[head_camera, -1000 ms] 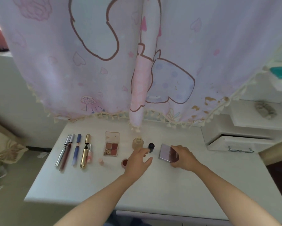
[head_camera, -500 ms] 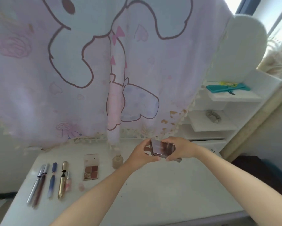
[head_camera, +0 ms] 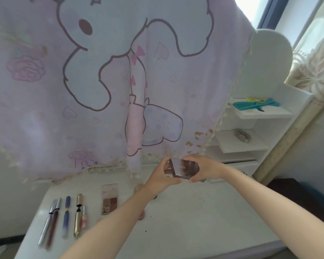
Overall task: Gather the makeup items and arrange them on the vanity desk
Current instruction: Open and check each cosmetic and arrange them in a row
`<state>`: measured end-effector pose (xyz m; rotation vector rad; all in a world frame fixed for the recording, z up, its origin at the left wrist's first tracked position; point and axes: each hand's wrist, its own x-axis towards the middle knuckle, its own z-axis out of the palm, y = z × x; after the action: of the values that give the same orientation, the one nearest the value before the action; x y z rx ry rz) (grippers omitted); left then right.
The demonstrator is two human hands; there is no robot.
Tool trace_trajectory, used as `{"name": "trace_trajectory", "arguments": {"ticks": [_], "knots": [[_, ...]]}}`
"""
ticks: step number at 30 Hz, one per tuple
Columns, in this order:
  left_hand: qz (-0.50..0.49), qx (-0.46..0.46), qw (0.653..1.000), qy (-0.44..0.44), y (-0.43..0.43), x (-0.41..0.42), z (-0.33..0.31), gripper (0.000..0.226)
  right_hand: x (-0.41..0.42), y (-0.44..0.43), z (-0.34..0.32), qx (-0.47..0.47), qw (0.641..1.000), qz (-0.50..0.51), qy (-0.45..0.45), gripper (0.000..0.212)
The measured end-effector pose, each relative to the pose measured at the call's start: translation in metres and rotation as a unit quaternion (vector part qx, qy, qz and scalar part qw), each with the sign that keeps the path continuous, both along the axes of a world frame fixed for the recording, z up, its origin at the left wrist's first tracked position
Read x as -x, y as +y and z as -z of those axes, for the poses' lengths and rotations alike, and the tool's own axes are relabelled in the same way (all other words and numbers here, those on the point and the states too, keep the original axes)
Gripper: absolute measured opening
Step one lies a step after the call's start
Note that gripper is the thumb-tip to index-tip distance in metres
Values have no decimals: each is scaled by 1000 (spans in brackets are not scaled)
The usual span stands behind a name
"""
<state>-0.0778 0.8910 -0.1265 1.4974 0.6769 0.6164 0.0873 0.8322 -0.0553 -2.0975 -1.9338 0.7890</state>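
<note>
Head view: the mauve compact (head_camera: 184,168), flat on the vanity desk (head_camera: 194,230) a second ago, is now raised above it, left hand (head_camera: 162,177) and right hand (head_camera: 204,168) gripping opposite ends.

Compact (head_camera: 184,168): hard case, glossy, lightly mirrored lid.
Desk (head_camera: 194,230): white top, smooth, faint sheen.
Curtain (head_camera: 157,86): thin printed cloth, matt, tasselled hem.
Gold tube (head_camera: 78,215): shiny metallic finish.
Silver pens (head_camera: 49,217): metallic, satin.
Palette (head_camera: 109,200): clear glossy lid, matt powder pans.
Comb (head_camera: 251,105): teal plastic, smooth.
</note>
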Motion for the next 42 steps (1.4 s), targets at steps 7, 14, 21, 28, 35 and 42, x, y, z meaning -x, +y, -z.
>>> {"name": "trace_trajectory", "arguments": {"ticks": [7,14,21,28,35,42], "knots": [[-7,-40,999,-16,-1,3,-5,56,5,-1,-6,-7,1000,14,-16,69],[-45,-13,997,-60,0,5,0,43,8,-2,-8,-34,999,42,-9,65],[23,28,996,-86,3,10,-5,58,11,-11,-16,-82,996,35,-23,63],[17,300,933,-198,12,10,-18,31,3,-12,-9,-116,989,20,-90,79],[-51,281,950,-123,17,4,-20,10,-3,-16,8,-159,977,-12,-140,74],[-118,261,955,-81,8,-4,-18,10,-6,-15,27,-129,983,30,-131,74]]}}
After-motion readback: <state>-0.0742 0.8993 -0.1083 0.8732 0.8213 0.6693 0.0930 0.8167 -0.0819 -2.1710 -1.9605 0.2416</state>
